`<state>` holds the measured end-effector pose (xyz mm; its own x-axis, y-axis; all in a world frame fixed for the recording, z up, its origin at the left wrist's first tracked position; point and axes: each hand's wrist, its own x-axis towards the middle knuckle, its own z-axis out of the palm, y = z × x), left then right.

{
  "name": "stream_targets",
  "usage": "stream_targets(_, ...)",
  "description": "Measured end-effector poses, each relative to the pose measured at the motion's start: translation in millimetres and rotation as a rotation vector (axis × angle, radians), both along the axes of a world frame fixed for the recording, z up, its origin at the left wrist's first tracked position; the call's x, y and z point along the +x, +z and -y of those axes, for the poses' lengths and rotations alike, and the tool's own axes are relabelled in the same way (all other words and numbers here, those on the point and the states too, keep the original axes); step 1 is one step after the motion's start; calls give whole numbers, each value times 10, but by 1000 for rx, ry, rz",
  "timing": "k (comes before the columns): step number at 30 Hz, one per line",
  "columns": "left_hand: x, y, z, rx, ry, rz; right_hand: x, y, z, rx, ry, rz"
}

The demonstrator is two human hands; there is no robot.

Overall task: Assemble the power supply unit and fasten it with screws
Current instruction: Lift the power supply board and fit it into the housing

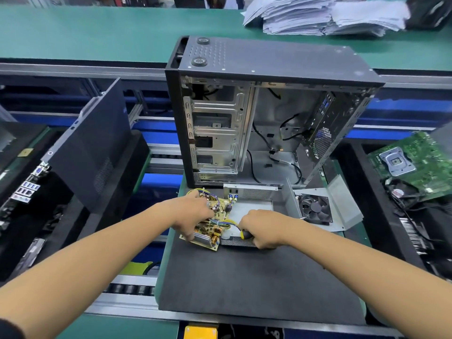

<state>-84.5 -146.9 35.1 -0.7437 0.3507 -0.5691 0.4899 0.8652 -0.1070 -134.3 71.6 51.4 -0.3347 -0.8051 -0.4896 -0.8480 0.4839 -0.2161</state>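
Observation:
A yellow power-supply circuit board with capacitors, coils and coloured wires lies tilted at the left edge of an open grey metal housing. My left hand grips the board from above, thumb at its near corner. My right hand holds a screwdriver with a black and yellow handle, its tip hidden among the wires. The housing's cover with a black fan lies to the right.
An open computer case stands behind the housing on a dark foam mat. A green motherboard lies at the right, a black side panel leans at the left, and paper stacks sit far back.

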Motion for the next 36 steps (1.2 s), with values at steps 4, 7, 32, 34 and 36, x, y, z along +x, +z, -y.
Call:
stream_targets(4,-79,184,1,58,56,41,-2,-4,-35,-10,3,-9)
stream_targets(7,-133,319,35,155,132,64,-3,25,-70,-26,9,21)
stream_targets(32,-296,640,-416,733,751,67,-472,501,-339,75,-454,254)
stream_targets(34,-297,617,-556,729,828,-7,-499,517,-374,96,-490,151)
stream_targets(36,-288,605,-695,722,895,-74,-510,515,-397,114,-511,28)
